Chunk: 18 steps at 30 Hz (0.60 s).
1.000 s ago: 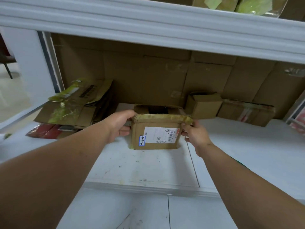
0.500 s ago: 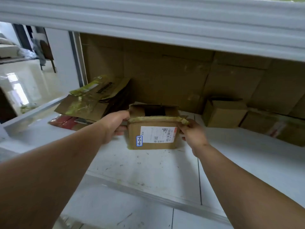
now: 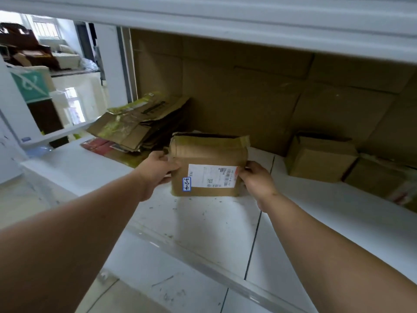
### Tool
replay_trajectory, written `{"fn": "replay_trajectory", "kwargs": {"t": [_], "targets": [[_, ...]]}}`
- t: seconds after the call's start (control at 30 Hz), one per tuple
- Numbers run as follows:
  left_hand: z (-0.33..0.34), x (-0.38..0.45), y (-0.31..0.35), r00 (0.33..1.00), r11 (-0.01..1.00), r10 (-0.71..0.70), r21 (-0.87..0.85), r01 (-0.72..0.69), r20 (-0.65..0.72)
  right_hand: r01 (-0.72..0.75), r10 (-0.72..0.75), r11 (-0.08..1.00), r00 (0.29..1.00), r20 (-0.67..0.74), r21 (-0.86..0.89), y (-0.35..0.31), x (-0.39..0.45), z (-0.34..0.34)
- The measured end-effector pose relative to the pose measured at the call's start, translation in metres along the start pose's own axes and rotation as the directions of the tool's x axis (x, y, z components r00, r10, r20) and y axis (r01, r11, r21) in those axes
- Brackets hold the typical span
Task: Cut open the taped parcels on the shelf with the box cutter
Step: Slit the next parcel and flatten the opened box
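Note:
A small brown cardboard parcel [image 3: 203,154] with a white shipping label and a blue-edged sticker reading 3-2-4 is tilted toward me on the white shelf [image 3: 203,222]. Its top edge shows a dark open gap at the back. My left hand [image 3: 155,170] grips the parcel's left side. My right hand [image 3: 256,179] grips its right side. No box cutter is in view.
A pile of flattened, taped cardboard [image 3: 135,125] lies at the back left over red packets [image 3: 99,146]. Two more brown boxes [image 3: 320,159] [image 3: 381,179] sit at the right. Cardboard sheets line the back wall. The upper shelf's edge [image 3: 225,19] hangs overhead.
Both hands have tipped the parcel's top toward me and drawn it slightly forward, so its labelled face now points more upward. The camera has swung left.

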State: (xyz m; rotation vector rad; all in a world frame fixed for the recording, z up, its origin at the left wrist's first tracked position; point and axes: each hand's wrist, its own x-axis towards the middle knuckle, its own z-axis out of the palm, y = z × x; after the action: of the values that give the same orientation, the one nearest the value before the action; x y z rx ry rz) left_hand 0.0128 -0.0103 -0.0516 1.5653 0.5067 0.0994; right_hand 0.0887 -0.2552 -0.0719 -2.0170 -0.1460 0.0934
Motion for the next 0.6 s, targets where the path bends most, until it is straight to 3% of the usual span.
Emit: {"fn": "replay_trajectory", "kwargs": {"t": [0.27,0.43,0.6], "targets": [[-0.006,-0.009,0.009,0.978,0.978,0.144,0.174,-0.117,-0.152,-0.008,0.005,0.992,1.0,0.019,0.123,-0.001,-0.011,0.002],[-0.013,-0.013,0.021,0.979,0.981,0.052,0.196,-0.012,-0.199,-0.016,-0.004,0.979,0.995,0.099,0.203,-0.013,-0.015,0.003],[-0.022,-0.014,0.028,0.975,0.972,0.073,0.235,-0.022,-0.21,-0.039,0.025,0.968,0.998,0.056,0.249,-0.012,-0.02,0.003]]}}
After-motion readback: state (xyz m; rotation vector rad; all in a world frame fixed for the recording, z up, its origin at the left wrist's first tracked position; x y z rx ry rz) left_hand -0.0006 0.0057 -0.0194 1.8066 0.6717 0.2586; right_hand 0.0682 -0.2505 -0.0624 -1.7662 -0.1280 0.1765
